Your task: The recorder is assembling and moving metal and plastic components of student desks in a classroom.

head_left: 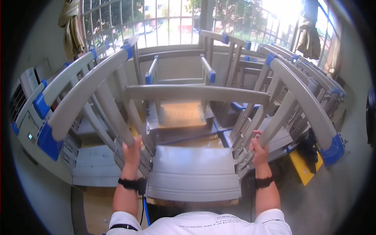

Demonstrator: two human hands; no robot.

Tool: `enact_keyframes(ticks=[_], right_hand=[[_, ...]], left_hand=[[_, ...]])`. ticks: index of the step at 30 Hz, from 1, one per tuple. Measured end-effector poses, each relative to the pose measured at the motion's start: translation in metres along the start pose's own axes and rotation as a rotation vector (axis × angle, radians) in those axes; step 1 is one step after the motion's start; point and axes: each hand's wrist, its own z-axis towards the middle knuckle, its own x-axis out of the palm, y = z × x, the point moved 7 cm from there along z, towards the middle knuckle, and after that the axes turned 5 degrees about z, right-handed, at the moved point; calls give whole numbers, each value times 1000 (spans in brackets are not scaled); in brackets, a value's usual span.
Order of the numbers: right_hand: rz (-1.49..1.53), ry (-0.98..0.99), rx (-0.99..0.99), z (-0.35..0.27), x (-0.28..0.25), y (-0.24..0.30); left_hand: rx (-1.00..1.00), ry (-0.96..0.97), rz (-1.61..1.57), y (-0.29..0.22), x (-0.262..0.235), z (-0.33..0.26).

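Directly before me is an upturned grey chair [196,168], its legs and long foot bars pointing upward with blue end caps. My left hand [132,150] is closed round its left leg, low down. On the other side my right hand [259,150] is wrapped round the right leg at about the same height, though some fingers are hidden behind it. A grey crossbar [196,94] joins the two legs above and beyond my hands. The grey panel of the chair lies between my forearms, close to my body.
More upturned chairs crowd both sides, one with a light grey panel [96,166] at left. Ahead is another with a wooden board [182,114]. A yellow board [301,166] with a dark cloth [309,152] is at right. Barred windows [168,23] and tied curtains line the back.
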Motion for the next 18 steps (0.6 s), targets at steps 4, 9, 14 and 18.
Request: enact_keyframes(ticks=[4, 9, 14, 18], right_hand=[[-9, -26, 12, -30, -1, 46], [-10, -101, 4, -72, -24, 87], [-60, -195, -20, -139, -77, 123], [-123, -281, -81, -204, -126, 168]], left_hand=[[21, 73, -47, -29, -4, -23], [34, 157, -103, -57, 22, -49], [-2, 273, -67, -59, 54, -99], [-12, 391, -78, -63, 76, -152]])
